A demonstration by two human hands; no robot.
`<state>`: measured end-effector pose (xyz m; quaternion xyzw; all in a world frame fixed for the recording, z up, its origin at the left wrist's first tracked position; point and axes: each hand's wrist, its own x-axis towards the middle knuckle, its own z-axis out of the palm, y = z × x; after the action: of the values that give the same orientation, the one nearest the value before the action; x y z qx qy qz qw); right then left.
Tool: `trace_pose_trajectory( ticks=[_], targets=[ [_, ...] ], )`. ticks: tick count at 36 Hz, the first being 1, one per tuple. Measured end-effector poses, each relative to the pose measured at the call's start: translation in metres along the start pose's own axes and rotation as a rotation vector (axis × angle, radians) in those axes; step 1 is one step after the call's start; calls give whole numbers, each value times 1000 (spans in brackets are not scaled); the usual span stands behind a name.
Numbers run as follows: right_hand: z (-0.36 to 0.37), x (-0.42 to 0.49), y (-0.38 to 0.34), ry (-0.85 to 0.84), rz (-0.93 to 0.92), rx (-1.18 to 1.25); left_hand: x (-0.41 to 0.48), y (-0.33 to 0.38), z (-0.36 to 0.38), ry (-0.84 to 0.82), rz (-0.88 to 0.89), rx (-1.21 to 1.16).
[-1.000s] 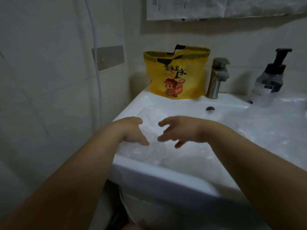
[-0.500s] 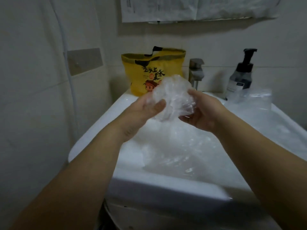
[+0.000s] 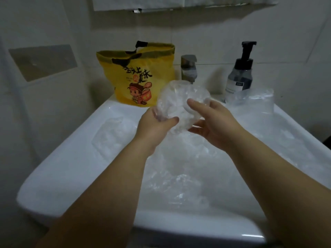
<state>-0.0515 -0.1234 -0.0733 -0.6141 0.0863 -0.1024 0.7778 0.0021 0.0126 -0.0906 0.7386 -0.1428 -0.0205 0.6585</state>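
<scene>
Clear crumpled plastic (image 3: pixel 180 104) at frame centre, your left grip (image 3: pixel 155 127) pinching it, your right grip (image 3: pixel 215 124) clasping it

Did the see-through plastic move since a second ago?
Yes. The plastic went up: before, it lay low in the sink. Now the left hand and right hand hold it bunched, level with the faucet base.

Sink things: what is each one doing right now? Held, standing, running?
clear plastic bundle, crumpled, held in the air.
left hand, grips the bundle's near edge.
right hand, holds the bundle's other side.
yellow bag, standing upright.
faucet, no water seen running.
pump bottle, upright, pump head on.
sink, basin covered with loose clear plastic.
</scene>
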Motion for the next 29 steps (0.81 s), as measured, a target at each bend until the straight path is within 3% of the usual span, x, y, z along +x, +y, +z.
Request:
trace_pose_trajectory(
  ticks=[4, 8, 11, 15, 18, 20, 22, 25, 29],
  targets=[
    [8, 2, 3, -7, -60, -11, -3, 0, -3, -118, 46, -52],
    [11, 3, 3, -17, -66, 12, -3, 4, -5, -201, -61, -191],
    [11, 5, 3, 11, -58, 11, -1, 8, -7, -157, -121, -224],
    [12, 6, 4, 27, -43, -21, 0, 3, -6, -85, -54, -110],
    [11, 7, 8, 195, -91, -225, 0, 0, -7, -54, -20, -73],
    [9, 6, 9, 356, -242, -508, 1, -1, -7, 2, 3, -82],
    [7, 3, 7, 448, -416, -583, 3, -1, -9, 102, 29, -88],
    [10, 0, 1, 260, -381, -365, 5, 2, -13, 194, 23, -142],
    [17, -2, 8, -74, -221, -478, 1, 6, -9, 93, 11, -151]
  ],
)
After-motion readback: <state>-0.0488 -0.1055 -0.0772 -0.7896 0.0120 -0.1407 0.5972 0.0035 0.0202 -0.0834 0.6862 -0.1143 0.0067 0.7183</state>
